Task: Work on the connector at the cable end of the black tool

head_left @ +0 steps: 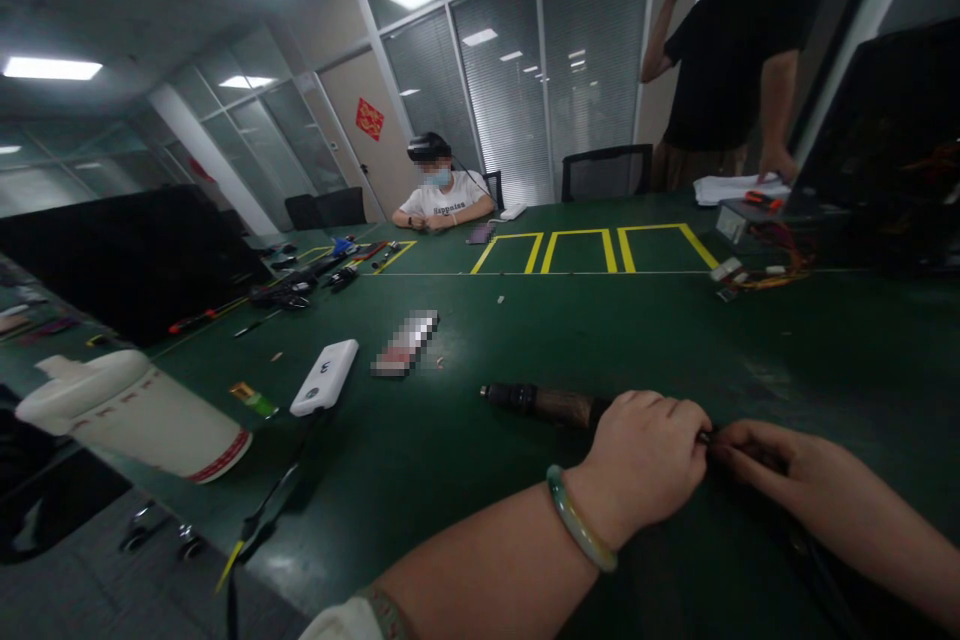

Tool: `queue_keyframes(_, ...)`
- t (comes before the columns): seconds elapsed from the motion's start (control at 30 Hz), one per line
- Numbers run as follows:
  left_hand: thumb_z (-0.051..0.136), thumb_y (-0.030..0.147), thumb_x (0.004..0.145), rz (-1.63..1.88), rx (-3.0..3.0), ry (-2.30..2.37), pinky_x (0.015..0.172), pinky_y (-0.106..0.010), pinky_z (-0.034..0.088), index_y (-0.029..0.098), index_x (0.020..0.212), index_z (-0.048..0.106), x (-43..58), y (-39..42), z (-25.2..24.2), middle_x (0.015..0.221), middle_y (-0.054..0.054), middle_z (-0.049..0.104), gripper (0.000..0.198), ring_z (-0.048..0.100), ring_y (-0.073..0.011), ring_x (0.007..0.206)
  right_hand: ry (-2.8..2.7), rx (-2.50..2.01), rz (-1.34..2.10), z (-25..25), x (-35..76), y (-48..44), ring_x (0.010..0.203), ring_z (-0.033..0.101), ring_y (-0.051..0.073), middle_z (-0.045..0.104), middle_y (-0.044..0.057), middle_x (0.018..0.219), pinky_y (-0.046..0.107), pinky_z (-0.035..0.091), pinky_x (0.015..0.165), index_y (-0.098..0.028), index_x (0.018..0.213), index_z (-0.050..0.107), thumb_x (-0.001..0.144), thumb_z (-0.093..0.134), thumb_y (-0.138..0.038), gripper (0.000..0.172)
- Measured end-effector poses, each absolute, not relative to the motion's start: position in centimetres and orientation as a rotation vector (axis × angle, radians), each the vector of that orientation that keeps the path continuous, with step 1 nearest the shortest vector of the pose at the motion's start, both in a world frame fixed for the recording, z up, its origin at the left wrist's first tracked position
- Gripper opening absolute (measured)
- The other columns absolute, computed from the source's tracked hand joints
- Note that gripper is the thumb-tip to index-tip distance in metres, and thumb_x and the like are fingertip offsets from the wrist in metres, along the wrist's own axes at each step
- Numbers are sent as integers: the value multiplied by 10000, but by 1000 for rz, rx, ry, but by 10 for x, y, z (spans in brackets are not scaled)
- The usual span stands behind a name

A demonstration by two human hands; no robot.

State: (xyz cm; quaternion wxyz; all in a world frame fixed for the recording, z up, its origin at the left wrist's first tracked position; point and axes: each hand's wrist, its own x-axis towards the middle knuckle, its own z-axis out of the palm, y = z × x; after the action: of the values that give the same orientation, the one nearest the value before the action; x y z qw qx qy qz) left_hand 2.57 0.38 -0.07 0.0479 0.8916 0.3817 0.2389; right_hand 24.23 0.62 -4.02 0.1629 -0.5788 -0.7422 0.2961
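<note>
the person's left hand (649, 450) has its fingers clamped around a tool (564, 407) over the near part of the green table (420, 480), its black tip toward the table's left edge. the right hand (806, 480) has its fingertips bunched just beside the left one; i can't tell what, if anything, they clamp. by the table's left edge stands a cup (161, 420), near a white box (325, 378) with a black lead (292, 470). beyond the far edge, a seated person (446, 200) and a standing person (735, 70).
</note>
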Motion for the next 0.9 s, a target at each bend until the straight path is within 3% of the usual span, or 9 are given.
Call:
queue_keyframes(0.2,536,246,928,700,2755,1128,878,-340,452,178,961,589,25,5,-1,976,1,663,92,584,-171,965,-2085,-1629,829,-38,240,4,786,680,215,729,27,918,248,505,586,-252,992,694,881,525,-546,357)
queue_keyframes(0.7,579,252,919,724,2712,1158,905,-347,476,197,976,594,27,5,-3,944,10,665,80,604,-170,946,-2129,-1596,869,-38,239,6,808,671,214,718,37,910,263,498,650,-239,1031,657,921,466,-514,352)
queue_keyframes(0.9,596,226,905,772,2708,1168,999,-369,450,165,978,581,26,2,-2,1318,-60,547,96,545,-194,1145,-2108,-1561,900,-35,237,5,768,670,204,720,30,878,252,492,631,-239,961,672,912,487,-494,319)
